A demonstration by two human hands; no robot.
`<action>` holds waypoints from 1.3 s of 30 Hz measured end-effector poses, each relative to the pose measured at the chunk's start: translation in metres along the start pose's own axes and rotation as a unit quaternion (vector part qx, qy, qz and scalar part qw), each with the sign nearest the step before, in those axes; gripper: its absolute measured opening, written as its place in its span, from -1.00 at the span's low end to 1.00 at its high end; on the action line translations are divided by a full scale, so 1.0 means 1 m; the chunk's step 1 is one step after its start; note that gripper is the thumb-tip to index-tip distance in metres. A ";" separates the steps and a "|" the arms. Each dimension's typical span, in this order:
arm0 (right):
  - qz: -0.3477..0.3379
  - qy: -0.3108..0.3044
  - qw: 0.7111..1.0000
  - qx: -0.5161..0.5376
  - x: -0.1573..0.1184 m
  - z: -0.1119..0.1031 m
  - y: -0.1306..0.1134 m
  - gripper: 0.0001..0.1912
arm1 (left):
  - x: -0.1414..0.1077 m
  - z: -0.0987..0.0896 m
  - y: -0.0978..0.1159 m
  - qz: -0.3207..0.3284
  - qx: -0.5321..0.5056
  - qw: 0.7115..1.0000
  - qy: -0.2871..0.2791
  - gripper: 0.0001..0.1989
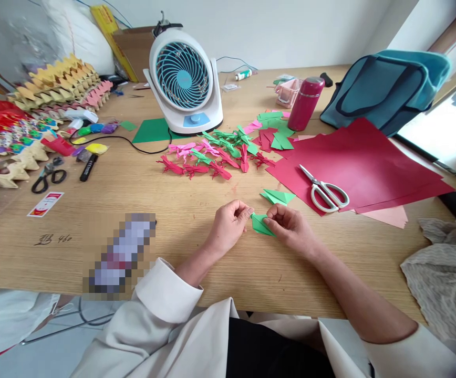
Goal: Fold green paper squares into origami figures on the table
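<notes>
Between my two hands is a small folded piece of green paper (261, 224), held just above the wooden table. My left hand (231, 224) pinches its left corner between thumb and fingers. On the opposite side, my right hand (289, 226) grips the paper with thumb and forefinger. Just beyond my right hand lies another folded green paper piece (278, 197) with pointed ends. White-handled scissors (326, 193) rest on red paper sheets (364, 163) to the right. Farther back, several red, pink and green folded paper figures (216, 155) lie in a loose group.
A white fan (184, 79) stands at the back, its black cord crossing the table. A red flask (307, 104) and a teal bag (385, 89) stand back right. Black scissors (49, 176), a marker (89, 167) and a blurred-out object (121, 254) lie left. Grey cloth (444, 273) hangs right.
</notes>
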State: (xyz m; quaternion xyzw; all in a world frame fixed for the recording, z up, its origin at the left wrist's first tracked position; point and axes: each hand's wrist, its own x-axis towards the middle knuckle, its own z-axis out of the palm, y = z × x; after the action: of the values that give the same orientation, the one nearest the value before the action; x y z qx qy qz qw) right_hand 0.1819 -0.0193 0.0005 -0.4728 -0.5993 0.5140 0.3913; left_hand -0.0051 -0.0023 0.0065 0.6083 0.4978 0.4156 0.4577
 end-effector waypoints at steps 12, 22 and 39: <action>-0.008 0.010 1.000 -0.002 0.001 0.000 0.004 -0.63 | -0.002 0.001 0.006 -0.001 -0.005 1.000 0.007 -0.72; -0.007 0.008 1.000 0.004 0.001 0.001 0.004 -0.66 | -0.001 0.002 0.002 0.002 -0.022 1.000 0.013 -0.71; -0.012 0.018 0.998 0.058 0.003 0.001 0.000 -0.58 | 0.001 0.001 0.009 -0.090 -0.176 0.980 0.000 -0.63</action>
State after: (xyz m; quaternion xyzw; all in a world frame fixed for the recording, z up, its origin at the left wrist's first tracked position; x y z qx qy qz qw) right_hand 0.1806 -0.0163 0.0000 -0.4514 -0.5670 0.5346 0.4348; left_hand -0.0016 -0.0025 0.0146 0.4712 0.4693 0.4537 0.5931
